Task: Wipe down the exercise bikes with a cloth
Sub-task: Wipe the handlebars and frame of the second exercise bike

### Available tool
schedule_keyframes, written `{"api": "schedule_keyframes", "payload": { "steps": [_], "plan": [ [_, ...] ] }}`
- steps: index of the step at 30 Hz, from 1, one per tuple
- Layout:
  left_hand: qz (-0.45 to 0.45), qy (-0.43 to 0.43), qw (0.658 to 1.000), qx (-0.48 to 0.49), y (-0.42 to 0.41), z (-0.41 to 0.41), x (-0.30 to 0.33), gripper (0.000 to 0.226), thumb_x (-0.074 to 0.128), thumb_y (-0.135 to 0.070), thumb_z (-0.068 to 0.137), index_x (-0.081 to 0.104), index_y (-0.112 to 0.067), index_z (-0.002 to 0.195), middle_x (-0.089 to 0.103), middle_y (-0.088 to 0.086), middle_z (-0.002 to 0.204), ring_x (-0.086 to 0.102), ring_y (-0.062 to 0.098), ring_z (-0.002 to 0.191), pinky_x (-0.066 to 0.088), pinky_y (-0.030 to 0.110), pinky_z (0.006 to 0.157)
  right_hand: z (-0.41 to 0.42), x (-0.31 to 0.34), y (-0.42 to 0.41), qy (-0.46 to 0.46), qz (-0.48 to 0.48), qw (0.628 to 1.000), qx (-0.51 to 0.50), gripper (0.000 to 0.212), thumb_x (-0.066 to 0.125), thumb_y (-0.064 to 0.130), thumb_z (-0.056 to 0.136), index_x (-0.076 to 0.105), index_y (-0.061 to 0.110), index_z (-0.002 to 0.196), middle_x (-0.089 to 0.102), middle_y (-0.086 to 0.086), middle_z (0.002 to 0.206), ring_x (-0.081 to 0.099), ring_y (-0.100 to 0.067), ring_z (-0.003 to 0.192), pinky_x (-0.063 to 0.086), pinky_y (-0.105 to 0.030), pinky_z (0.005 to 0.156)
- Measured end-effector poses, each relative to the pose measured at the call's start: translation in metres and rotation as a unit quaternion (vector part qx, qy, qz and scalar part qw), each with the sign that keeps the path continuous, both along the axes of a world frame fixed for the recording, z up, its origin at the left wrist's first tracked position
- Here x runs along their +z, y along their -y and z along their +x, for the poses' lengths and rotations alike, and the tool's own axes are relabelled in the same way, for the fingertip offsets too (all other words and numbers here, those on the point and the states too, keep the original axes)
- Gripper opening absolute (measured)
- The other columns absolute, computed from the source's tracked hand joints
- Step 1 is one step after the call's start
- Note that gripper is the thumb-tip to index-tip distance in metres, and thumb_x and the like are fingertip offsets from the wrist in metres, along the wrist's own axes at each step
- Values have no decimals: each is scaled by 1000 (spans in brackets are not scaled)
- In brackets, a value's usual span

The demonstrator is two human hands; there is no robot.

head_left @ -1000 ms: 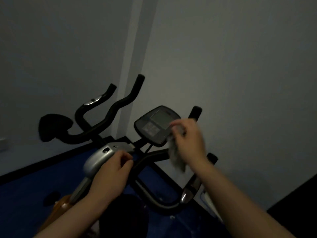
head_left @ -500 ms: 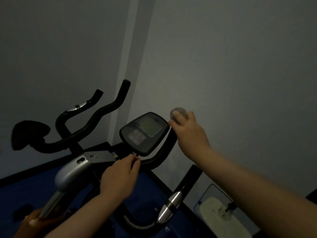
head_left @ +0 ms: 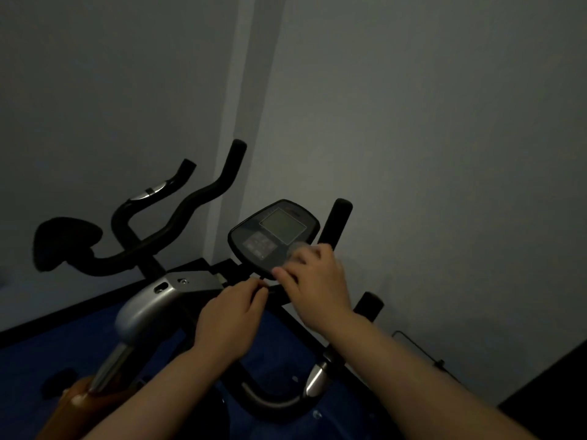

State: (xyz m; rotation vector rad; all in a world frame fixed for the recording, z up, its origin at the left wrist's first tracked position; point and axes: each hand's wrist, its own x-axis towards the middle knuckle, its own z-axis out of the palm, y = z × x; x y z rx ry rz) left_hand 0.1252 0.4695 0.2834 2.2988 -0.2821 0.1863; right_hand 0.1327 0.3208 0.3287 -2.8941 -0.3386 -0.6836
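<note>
From the head camera, the right hand (head_left: 317,281) is closed around a small pale cloth (head_left: 297,249), pressed on the near corner of the bike's screen (head_left: 274,238). The left hand (head_left: 230,315) pinches the bar just below. Soft, small rubs would work best. The wall sits close behind; more room lies left.

Room, dimly lit, no light source in view. Walls (head_left: 428,122): plain pale grey, 2 faces meeting at a vertical projecting corner strip (head_left: 251,106) of lighter tone. Skirting (head_left: 63,312): dark band along the base of the left wall. Floor (head_left: 47,360): deep blue. Lower right corner: a dark, unlit area (head_left: 559,385), its nature unclear.
</note>
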Motion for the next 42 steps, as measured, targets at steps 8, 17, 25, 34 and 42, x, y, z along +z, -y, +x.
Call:
{"api": "schedule_keyframes", "payload": {
  "steps": [8,17,25,34,42],
  "plan": [
    [3,-3,1000,13,2,0,0,32,31,-42,99,58,-30,111,66,-9,105,58,11,97,44,33,81,0,-24,-23,76,262,942,-196,19,61,33,90,54,27,106,38,-1,113,38,-18,106,42,-26,70],
    [-7,-5,1000,10,2,-2,4,29,34,-39,99,59,-30,110,64,-8,103,57,11,96,37,30,74,19,9,-12,192,462,851,-159,9,62,18,90,53,20,93,38,1,112,48,-13,99,37,-8,80],
    [-11,-10,1000,2,1,1,2,30,32,-42,98,57,-32,111,63,-10,101,55,8,91,44,32,76,23,28,-11,270,534,770,-222,8,52,12,95,54,10,103,43,-1,111,50,-13,96,37,-7,67],
    [-3,-19,1000,14,4,1,3,32,28,-45,98,56,-33,108,58,-12,90,51,7,82,40,31,70,24,-24,-16,190,613,727,-243,25,41,9,97,55,28,89,63,-7,95,62,-27,92,51,-37,77],
    [-9,-10,1000,19,5,-2,7,29,30,-42,99,57,-30,98,57,-12,83,49,7,77,35,30,67,43,15,-13,241,613,731,-177,18,62,38,88,53,22,88,55,-1,105,57,-12,86,51,-20,71]
  ]
}}
